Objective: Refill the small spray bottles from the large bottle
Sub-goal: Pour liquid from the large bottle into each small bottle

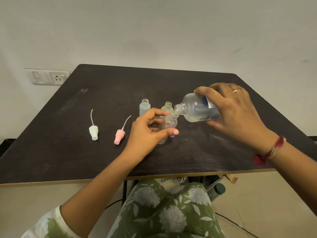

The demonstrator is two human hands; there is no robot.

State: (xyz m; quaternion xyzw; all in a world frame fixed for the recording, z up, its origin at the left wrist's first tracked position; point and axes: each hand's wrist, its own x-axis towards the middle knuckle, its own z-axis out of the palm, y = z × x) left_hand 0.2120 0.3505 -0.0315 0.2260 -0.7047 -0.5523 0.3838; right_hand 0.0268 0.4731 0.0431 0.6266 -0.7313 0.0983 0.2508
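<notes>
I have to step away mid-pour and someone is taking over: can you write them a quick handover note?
Left hand grips a small clear bottle, tilted. Right hand holds the large bottle tipped, its mouth at that bottle's neck.
Two more small bottles, a bluish bottle and a yellowish bottle, stand uncapped behind.
A white spray cap and a pink spray cap lie on the table to the left; something purple shows by the left thumb.
Done: caps off. Left: finish this pour, fill the others if needed (levels unclear), recap all.
</notes>
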